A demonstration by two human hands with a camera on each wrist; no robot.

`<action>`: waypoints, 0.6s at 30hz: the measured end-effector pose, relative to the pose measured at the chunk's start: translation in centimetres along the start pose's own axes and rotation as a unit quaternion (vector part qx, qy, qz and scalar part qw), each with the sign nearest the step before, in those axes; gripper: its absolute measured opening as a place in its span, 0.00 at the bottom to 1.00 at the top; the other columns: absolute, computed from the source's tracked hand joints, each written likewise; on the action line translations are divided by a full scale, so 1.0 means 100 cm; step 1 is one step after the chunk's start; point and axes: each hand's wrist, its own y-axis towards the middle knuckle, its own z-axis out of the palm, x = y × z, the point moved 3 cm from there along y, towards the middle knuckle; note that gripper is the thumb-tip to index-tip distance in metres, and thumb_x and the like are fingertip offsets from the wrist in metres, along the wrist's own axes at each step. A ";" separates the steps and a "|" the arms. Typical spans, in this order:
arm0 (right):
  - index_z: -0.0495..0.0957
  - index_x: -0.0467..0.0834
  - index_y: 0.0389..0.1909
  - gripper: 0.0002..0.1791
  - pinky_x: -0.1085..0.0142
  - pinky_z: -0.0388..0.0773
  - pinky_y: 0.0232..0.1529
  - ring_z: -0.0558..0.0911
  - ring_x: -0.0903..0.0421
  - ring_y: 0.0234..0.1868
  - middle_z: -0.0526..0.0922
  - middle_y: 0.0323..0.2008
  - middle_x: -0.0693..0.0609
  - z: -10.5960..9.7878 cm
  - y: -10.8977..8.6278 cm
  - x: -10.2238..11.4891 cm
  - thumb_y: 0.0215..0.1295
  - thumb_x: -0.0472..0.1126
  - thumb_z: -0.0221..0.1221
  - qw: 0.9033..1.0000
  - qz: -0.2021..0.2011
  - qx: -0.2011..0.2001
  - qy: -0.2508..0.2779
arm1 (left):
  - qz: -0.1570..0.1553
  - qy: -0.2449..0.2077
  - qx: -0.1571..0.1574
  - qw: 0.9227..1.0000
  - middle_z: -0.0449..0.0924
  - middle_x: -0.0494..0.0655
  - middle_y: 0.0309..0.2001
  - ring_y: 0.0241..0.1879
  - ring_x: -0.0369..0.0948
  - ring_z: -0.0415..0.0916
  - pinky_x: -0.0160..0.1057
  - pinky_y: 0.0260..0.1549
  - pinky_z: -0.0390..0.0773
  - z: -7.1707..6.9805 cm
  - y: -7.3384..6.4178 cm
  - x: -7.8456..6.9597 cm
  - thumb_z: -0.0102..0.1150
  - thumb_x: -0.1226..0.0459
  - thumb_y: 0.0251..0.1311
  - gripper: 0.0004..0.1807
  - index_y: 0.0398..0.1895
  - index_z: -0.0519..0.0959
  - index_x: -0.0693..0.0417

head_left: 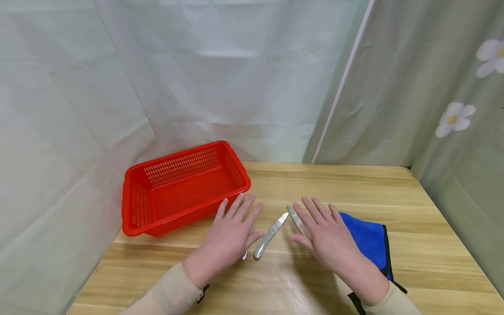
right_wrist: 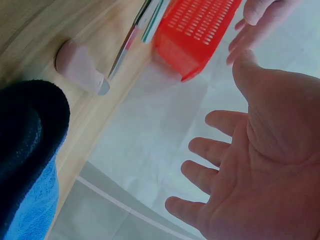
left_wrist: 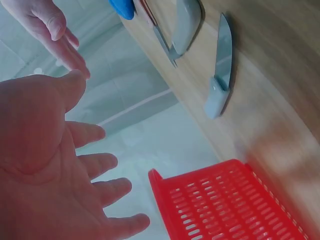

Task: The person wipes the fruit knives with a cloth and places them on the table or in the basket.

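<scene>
My left hand (head_left: 232,234) is held flat over the table, its fingers spread near the red basket's front edge. Beneath it lies a knife, mostly hidden in the head view; the left wrist view shows its blade and pale handle (left_wrist: 216,97). Between the hands rests a small knife with a grey handle (head_left: 263,247), its blade pointing away. My right hand (head_left: 328,234) is likewise spread, palm down, and covers part of another knife (head_left: 294,217) whose blade sticks out. Both palms show bare in the wrist views, apart from the table and holding nothing.
The red plastic basket (head_left: 189,217) stands at the table's back left. A blue cloth with black edging (head_left: 369,240) lies right of the right hand, partly under that forearm. Pale curtains (head_left: 236,78) hang behind the wooden table (head_left: 433,245) and along both sides.
</scene>
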 end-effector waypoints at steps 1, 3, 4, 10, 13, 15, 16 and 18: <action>0.67 0.46 0.85 0.43 0.33 0.59 0.79 0.63 0.37 0.84 0.64 0.84 0.40 0.000 0.000 -0.001 0.79 0.65 0.61 1.000 0.002 -0.001 -0.001 | -0.001 0.005 -0.006 1.000 0.60 0.55 0.86 0.84 0.61 0.57 0.71 0.77 0.56 0.000 0.001 0.001 0.61 0.41 0.79 0.39 0.85 0.69 0.48; 0.67 0.46 0.85 0.42 0.33 0.58 0.79 0.62 0.37 0.84 0.64 0.84 0.41 -0.001 0.000 -0.002 0.79 0.65 0.60 1.000 0.006 -0.002 -0.001 | -0.002 0.012 -0.018 1.000 0.61 0.56 0.85 0.83 0.61 0.58 0.71 0.77 0.57 -0.001 0.002 0.003 0.63 0.42 0.78 0.39 0.84 0.70 0.48; 0.67 0.46 0.85 0.42 0.33 0.58 0.79 0.62 0.37 0.84 0.64 0.84 0.41 -0.001 0.000 -0.003 0.80 0.65 0.60 1.000 0.006 -0.003 -0.001 | -0.001 0.019 -0.023 1.000 0.61 0.56 0.85 0.83 0.61 0.58 0.71 0.77 0.57 -0.002 0.003 0.004 0.64 0.42 0.77 0.39 0.84 0.70 0.48; 0.66 0.46 0.85 0.42 0.32 0.58 0.78 0.62 0.36 0.84 0.64 0.84 0.40 -0.001 0.000 -0.009 0.81 0.64 0.60 1.000 0.013 -0.003 0.006 | -0.016 0.034 -0.041 0.998 0.61 0.59 0.85 0.82 0.63 0.59 0.73 0.75 0.59 -0.004 0.005 0.016 0.68 0.45 0.75 0.41 0.84 0.70 0.51; 0.66 0.46 0.85 0.41 0.31 0.59 0.78 0.62 0.36 0.84 0.63 0.84 0.40 0.000 0.000 -0.012 0.81 0.63 0.60 1.000 0.017 -0.004 0.008 | -0.036 0.041 -0.038 0.998 0.61 0.59 0.85 0.82 0.63 0.59 0.72 0.76 0.58 -0.005 0.007 0.024 0.68 0.45 0.75 0.41 0.85 0.68 0.51; 0.66 0.46 0.85 0.41 0.31 0.59 0.78 0.62 0.35 0.84 0.63 0.84 0.40 0.000 0.000 -0.015 0.81 0.63 0.59 1.000 0.018 -0.001 0.008 | -0.050 0.047 -0.029 0.997 0.60 0.59 0.85 0.83 0.63 0.58 0.72 0.77 0.57 -0.005 0.008 0.030 0.67 0.45 0.76 0.42 0.86 0.67 0.50; 0.66 0.46 0.85 0.41 0.31 0.58 0.78 0.62 0.35 0.84 0.63 0.84 0.40 0.000 -0.001 -0.016 0.81 0.63 0.59 1.000 0.019 0.002 0.009 | -0.056 0.049 -0.025 0.997 0.60 0.59 0.85 0.83 0.63 0.58 0.72 0.77 0.57 -0.005 0.009 0.032 0.67 0.45 0.76 0.42 0.86 0.66 0.50; 0.66 0.45 0.85 0.41 0.30 0.58 0.78 0.62 0.35 0.84 0.63 0.84 0.39 0.000 -0.002 -0.018 0.81 0.63 0.59 1.000 0.023 0.009 0.008 | -0.067 0.053 -0.019 0.996 0.60 0.60 0.85 0.82 0.64 0.58 0.72 0.77 0.56 -0.005 0.009 0.038 0.66 0.45 0.76 0.42 0.86 0.65 0.49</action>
